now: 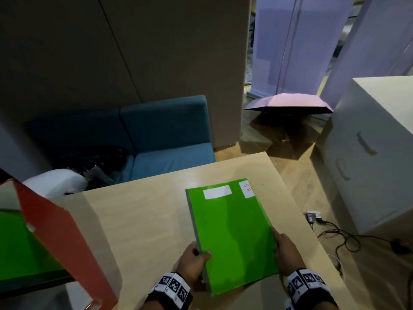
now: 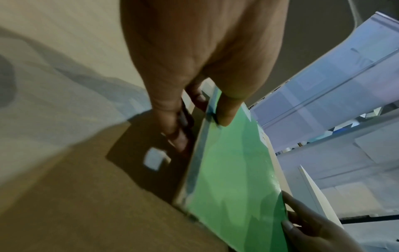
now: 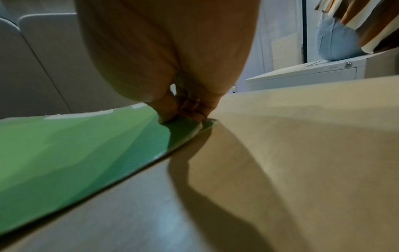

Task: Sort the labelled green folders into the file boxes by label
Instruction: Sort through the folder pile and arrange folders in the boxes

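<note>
Both hands, left hand (image 1: 194,262) and right hand (image 1: 287,251), pinch the HR-labelled green folder (image 1: 232,233) on the desk (image 1: 143,218); red file box (image 1: 58,238) at nine o'clock already holds green; this folder remains unfiled.

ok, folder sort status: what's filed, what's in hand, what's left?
Filed: one green folder already sits inside the red file box; its label is unreadable. In hand: the left hand and right hand grip the HR folder by its side edges on the table. Left: filing it. No other loose folders in view.
</note>
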A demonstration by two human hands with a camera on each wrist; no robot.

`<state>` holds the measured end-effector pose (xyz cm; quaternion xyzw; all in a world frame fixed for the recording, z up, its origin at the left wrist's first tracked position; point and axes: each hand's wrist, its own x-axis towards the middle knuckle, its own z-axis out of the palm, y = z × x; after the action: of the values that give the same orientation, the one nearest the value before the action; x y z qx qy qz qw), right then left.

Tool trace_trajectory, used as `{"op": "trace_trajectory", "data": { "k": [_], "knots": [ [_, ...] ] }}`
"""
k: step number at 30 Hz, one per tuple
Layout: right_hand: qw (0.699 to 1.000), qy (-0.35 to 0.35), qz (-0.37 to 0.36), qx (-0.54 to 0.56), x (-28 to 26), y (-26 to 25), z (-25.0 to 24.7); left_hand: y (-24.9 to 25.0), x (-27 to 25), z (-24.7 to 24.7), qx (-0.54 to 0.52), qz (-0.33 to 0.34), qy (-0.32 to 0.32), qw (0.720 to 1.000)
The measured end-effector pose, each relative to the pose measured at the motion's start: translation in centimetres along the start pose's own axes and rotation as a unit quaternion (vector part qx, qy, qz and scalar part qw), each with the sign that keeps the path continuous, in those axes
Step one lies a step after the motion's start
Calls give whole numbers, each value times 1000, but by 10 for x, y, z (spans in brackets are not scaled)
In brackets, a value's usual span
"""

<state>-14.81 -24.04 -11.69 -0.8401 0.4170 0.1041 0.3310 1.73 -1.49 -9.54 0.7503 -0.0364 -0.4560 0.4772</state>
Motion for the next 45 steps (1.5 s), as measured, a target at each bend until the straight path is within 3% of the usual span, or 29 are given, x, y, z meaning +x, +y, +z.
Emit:
{"op": "trace_trajectory", "data": {
  "k": [5, 8, 11, 13, 16, 20, 26, 30, 36, 39, 40, 43, 45],
  "knots": [
    [1000, 11, -7, -1, 2, 5, 10, 5, -4, 0, -65, -11, 26, 997],
    [1000, 9, 2, -4, 1, -3, 7, 10, -9, 3, -64, 15, -4, 998],
    [999, 20, 5, -25, -1, -22, 2, 24, -26, -2, -80, 80, -12, 994],
    [998, 41, -11, -37, -1, -48, 0, 34, -36, -9, -95, 124, 19, 988],
    [991, 44, -114, 46, -16, -114, 4, 49, -52, -30, -103, 200, 99, 969],
    [932, -54, -340, 113, -51, -208, 22, 68, -78, -66, -103, 273, 198, 936],
    [850, -166, -469, 174, -80, -313, 34, 85, -125, -143, -155, 293, 255, 908],
    [788, -158, -580, 129, -99, -364, 41, 96, -168, -182, -93, 355, 319, 874],
    [724, -52, -677, 120, -128, -424, 69, 109, -239, -228, -35, 450, 436, 779],
    [694, -32, -706, 137, -152, -457, 82, 93, -254, -249, 122, 450, 561, 684],
    [688, -41, -712, 136, -160, -468, 87, 83, -256, -259, 136, 443, 582, 668],
    [682, -67, -717, 128, -174, -491, 111, 71, -263, -286, 42, 405, 602, 687],
    [697, -82, -702, 121, -178, -496, 128, 68, -266, -301, -24, 373, 585, 720]
  ]
}}
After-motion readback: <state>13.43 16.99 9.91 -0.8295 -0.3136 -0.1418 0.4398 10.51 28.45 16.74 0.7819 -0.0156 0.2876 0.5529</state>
